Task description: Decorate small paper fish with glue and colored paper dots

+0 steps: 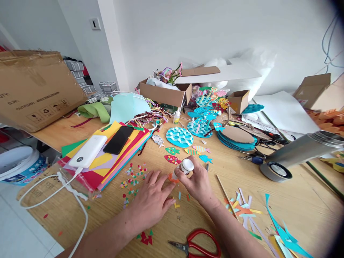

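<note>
My right hand (pixel 197 181) is wrapped round a small bottle (pixel 187 165) with its white end facing up, tilted over an orange paper piece (pixel 174 178) on the table. It looks like a glue bottle. My left hand (pixel 153 197) lies palm down with fingers stretched, its fingertips close to the orange piece; whether they press on it I cannot tell. Just beyond are a red dotted paper fish (pixel 172 159), a green one (pixel 172 151), a striped one (pixel 192 152) and a blue one (pixel 205 158). Coloured paper dots (pixel 131 179) are scattered left of my hand.
Red-handled scissors (pixel 201 243) lie at the front, a wooden stick (pixel 226 195) and paper strips (pixel 244 208) to the right. A phone (pixel 118 139) and white power bank (pixel 88 151) rest on coloured sheets (pixel 107 172). A steel flask (pixel 303 150) lies far right.
</note>
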Tool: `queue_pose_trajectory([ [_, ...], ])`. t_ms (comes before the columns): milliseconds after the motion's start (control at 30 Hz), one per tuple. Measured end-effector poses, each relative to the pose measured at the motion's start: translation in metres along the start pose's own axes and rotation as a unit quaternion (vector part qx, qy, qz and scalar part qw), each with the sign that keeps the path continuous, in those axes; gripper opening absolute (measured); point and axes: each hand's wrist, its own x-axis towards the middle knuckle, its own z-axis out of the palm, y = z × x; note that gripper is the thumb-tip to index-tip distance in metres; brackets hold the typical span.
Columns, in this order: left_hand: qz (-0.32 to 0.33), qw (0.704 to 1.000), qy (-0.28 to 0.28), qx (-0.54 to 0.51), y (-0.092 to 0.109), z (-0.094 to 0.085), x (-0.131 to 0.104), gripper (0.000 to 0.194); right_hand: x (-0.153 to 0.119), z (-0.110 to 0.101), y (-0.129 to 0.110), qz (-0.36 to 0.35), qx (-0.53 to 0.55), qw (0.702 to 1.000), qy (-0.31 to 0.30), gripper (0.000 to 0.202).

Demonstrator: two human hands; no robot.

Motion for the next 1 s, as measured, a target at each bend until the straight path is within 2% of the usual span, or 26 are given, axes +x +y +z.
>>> queue_pose_trajectory([
  [300, 0.003, 1.0, 0.008, -0.002, 0.0005, -0.0008, 0.0009, 0.041, 0.0011, 0.0001, 0.0, -0.005, -0.001, 1.0, 0.006, 0.015],
  [633, 0.009, 1.0, 0.018, -0.002, 0.0005, 0.0017, 0.0003, 0.038, 0.0043, 0.0023, 0.0041, -0.02, -0.01, 0.998, 0.05, 0.015],
  [867, 0.012, 0.999, 0.027, -0.014, 0.0004, 0.0021, 0.0002, 0.04, 0.0037, 0.0031, 0.0074, -0.02, -0.005, 0.998, 0.051, 0.015],
  [1000, 0.008, 1.0, 0.014, -0.019, 0.0012, 0.0007, 0.0003, 0.039, 0.0035, 0.0028, 0.0073, -0.015, -0.004, 0.999, 0.045, 0.016],
])
